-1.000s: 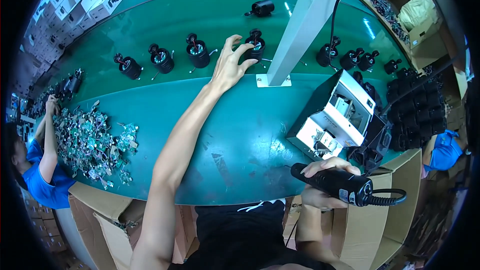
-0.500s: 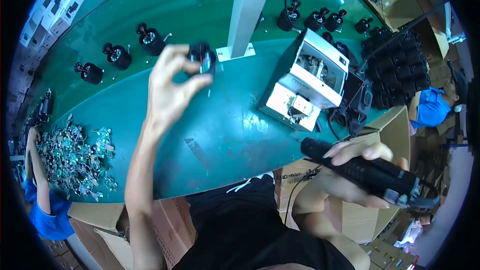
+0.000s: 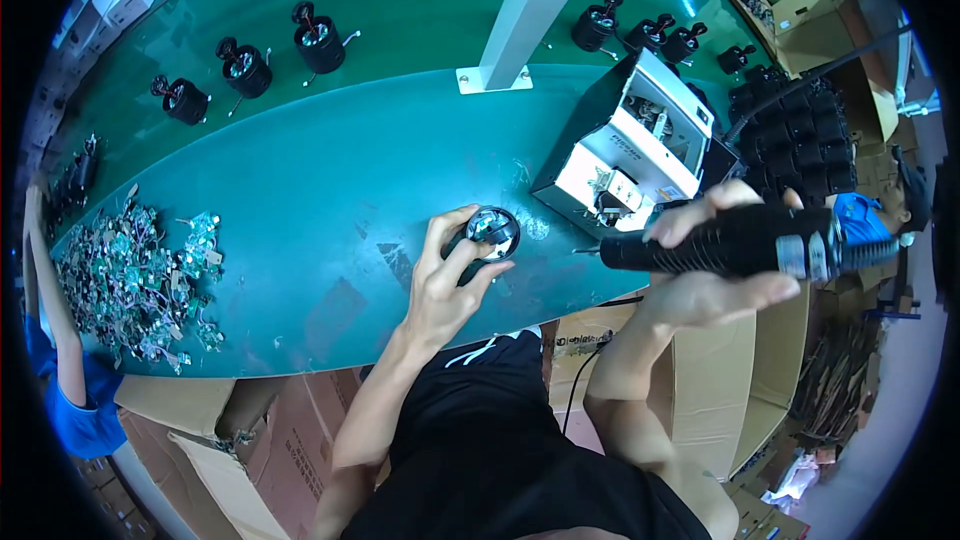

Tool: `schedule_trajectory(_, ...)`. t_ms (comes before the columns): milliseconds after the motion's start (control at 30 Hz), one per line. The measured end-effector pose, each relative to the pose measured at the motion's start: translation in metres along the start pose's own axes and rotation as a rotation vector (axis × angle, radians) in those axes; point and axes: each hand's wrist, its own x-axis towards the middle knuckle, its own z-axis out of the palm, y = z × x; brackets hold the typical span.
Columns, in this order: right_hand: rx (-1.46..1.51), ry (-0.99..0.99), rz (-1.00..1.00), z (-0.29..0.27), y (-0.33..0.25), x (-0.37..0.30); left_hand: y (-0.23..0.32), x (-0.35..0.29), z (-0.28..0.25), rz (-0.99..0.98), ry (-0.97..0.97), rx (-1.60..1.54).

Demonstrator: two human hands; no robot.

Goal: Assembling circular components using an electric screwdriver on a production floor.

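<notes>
Between the fingers and thumb of my left hand (image 3: 445, 280) is a small black cylindrical housing (image 3: 494, 227), its round end turned up with shiny parts inside. It is held over the near part of the green table (image 3: 300, 230). Wrapped in my right hand (image 3: 715, 285) is a black electric screwdriver (image 3: 700, 252), lying nearly level with its thin bit pointing left toward the housing. Bit and housing are apart. A white screw feeder box (image 3: 650, 140) with an open top stands just beyond the screwdriver.
Circuit boards with wires lie in a heap (image 3: 140, 290) at the left, near another person's arm (image 3: 55, 290). Several black housings (image 3: 320, 44) stand on the far green belt. A metal post (image 3: 535, 10) rises mid-table. Stacked black parts (image 3: 795, 140) and cardboard boxes (image 3: 740, 380) are at right.
My left hand has brought the housing nearer and to the right, toward the screwdriver. My right hand has raised and levelled the screwdriver. The view has shifted slightly.
</notes>
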Motion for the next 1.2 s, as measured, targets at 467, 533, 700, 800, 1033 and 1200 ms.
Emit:
schedule_trajectory(467, 0.389, -0.08, -0.089, 0.038, -0.006, -0.034, -0.007, -0.002, 0.003, 0.0, 0.05, -0.061)
schedule_trajectory(533, 0.4, -0.075, -0.089, 0.042, -0.005, -0.035, -0.007, -0.002, 0.002, -0.008, 0.045, -0.067)
schedule_trajectory(700, 0.433, -0.11, -0.086, 0.05, 0.0, -0.04, -0.008, -0.003, 0.002, -0.016, 0.04, -0.062)
schedule_trajectory(800, 0.459, -0.151, -0.086, 0.054, 0.004, -0.04, -0.009, -0.003, 0.002, -0.011, 0.041, -0.05)
schedule_trajectory(1033, 0.405, -0.473, -0.155, 0.058, 0.002, -0.031, -0.01, -0.003, 0.003, 0.01, 0.027, -0.054)
schedule_trajectory(1200, 0.353, -0.35, -0.24, 0.041, -0.027, -0.015, -0.011, -0.003, 0.003, -0.017, 0.046, -0.066)
